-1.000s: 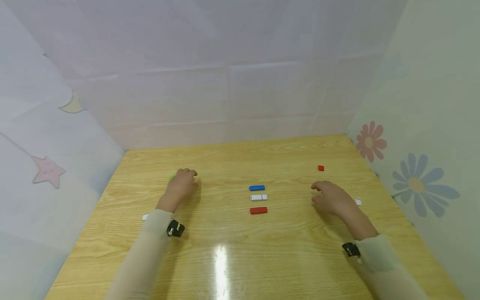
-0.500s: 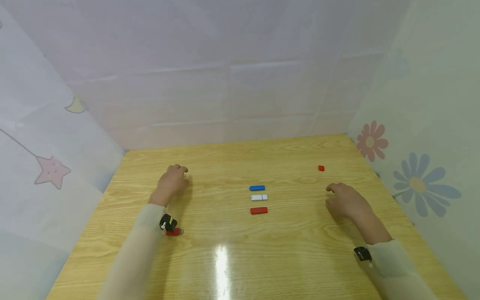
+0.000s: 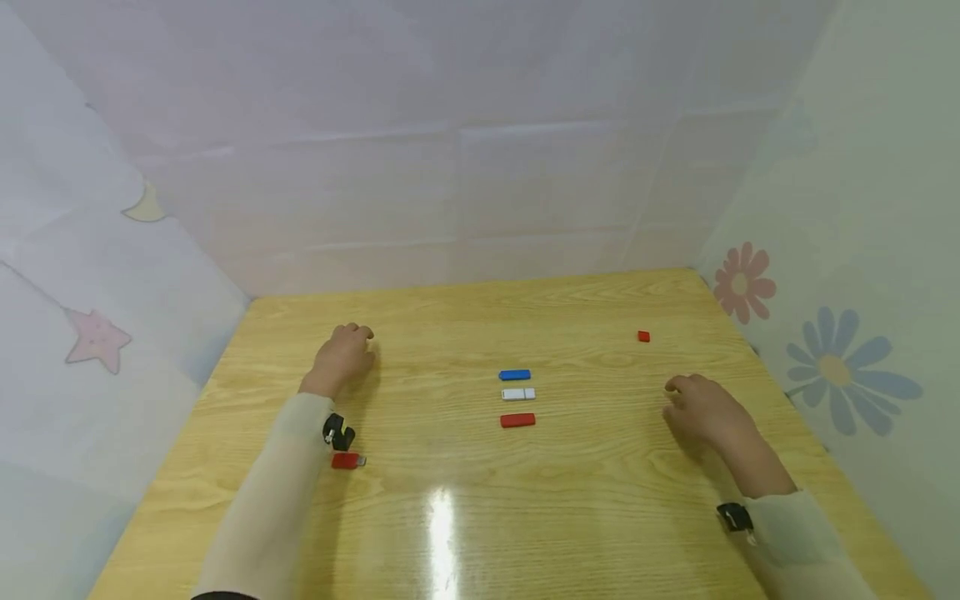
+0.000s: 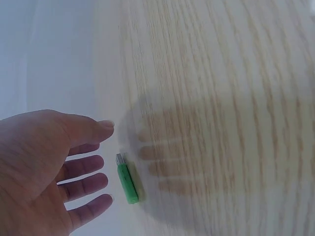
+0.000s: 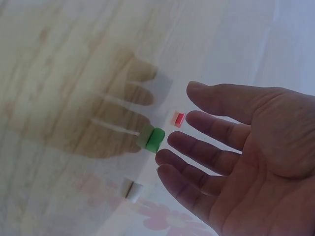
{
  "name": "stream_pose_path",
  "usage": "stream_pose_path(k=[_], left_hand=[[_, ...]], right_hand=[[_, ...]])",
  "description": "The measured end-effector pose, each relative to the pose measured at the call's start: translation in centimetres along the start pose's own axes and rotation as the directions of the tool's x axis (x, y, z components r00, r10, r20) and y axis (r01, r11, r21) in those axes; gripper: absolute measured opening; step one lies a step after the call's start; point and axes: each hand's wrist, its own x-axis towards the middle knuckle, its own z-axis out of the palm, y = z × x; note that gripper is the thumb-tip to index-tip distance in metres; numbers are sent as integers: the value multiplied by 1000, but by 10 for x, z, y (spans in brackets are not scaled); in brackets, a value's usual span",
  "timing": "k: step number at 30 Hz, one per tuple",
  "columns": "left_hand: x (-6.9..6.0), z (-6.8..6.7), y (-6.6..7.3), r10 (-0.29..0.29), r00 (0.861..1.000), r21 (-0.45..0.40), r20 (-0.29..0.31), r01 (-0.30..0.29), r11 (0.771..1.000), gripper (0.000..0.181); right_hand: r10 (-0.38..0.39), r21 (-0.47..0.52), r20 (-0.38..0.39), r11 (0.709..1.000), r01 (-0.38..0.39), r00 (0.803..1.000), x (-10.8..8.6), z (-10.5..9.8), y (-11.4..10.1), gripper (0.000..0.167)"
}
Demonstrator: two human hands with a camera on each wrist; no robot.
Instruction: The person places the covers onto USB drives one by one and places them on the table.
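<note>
The left hand (image 3: 341,360) hovers over the table's left part, fingers relaxed and holding nothing. In the left wrist view a green USB stick (image 4: 128,183) lies beside its fingertips; in the head view the hand hides it. My right hand (image 3: 708,415) hangs over the right part, fingers loose and empty. The right wrist view shows a green cap (image 5: 155,139), a red cap (image 5: 179,119) and a white cap (image 5: 133,191) near its fingers. Mid-table lie a blue stick (image 3: 514,375), a white stick (image 3: 518,394) and a red piece (image 3: 517,420) in a column.
A red USB stick (image 3: 346,461) with bare metal plug lies beside the left sleeve. The red cap (image 3: 643,337) sits at the back right of the wooden table (image 3: 450,325). Cloth walls stand behind and at both sides.
The left hand has moved left and slightly back, uncovering the red stick by its sleeve. My right hand has shifted right and a little nearer, covering the white cap.
</note>
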Motion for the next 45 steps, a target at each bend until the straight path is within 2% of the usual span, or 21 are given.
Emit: stream_pose_path(k=[3,10,18,23,30,45], left_hand=[[2,0,-1,0,1000,-12,-9,0,1000,43],[4,-2,-7,-55,998,-38,-13,55,998,42],[5,1,-20,-80,996,-22,29,80,997,45],[5,4,-25,-92,994,-12,52,93,996,47],[1,0,-25,-105,993,-33,51,107,994,43],[1,-2,-22,-114,993,-11,36,114,993,31]], right_hand=[[14,0,4,1000,-14,1000,-1,2,2,42],[19,-11,0,1000,-19,1000,-3,4,5,41],[-3,-14,-12,1000,2,1000,-3,9,8,34],[24,-20,6,1000,-24,1000,-4,10,8,32],[54,-29,33,998,-53,998,-6,7,8,30],[49,-14,8,999,-49,999,-3,7,13,17]])
